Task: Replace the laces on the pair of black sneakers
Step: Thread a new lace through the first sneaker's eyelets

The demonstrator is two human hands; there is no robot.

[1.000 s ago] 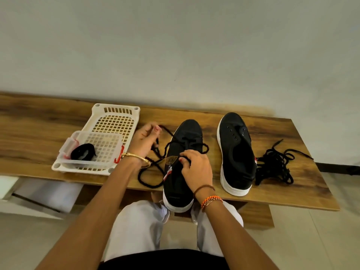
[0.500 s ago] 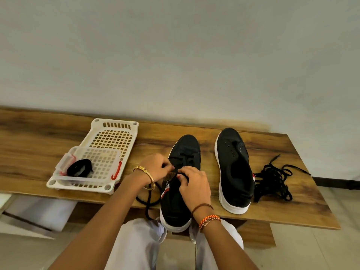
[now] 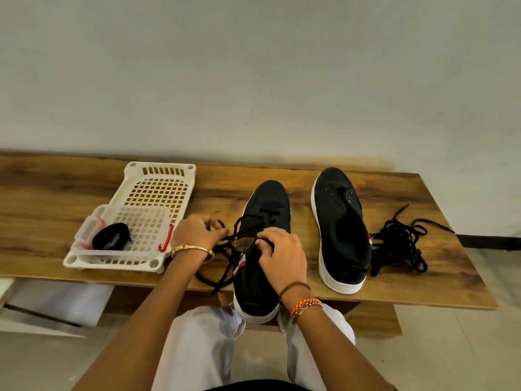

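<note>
Two black sneakers with white soles stand on a wooden table. The left sneaker is partly laced with a black lace whose loose end trails toward the table's front edge. My left hand pinches this lace just left of the shoe. My right hand rests on the shoe's tongue, fingers curled at the lace by the eyelets. The right sneaker has bare eyelets. A heap of loose black laces lies to its right.
A white plastic basket sits at the left of the table, with a clear lidded box and a coiled black lace in it. My knees in light trousers are under the table's front edge. A plain wall is behind.
My left hand went from raised beside the shoe down to the eyelets, then drew back left, pulling the lace. My right hand stayed on the tongue. The camera view shifted.
</note>
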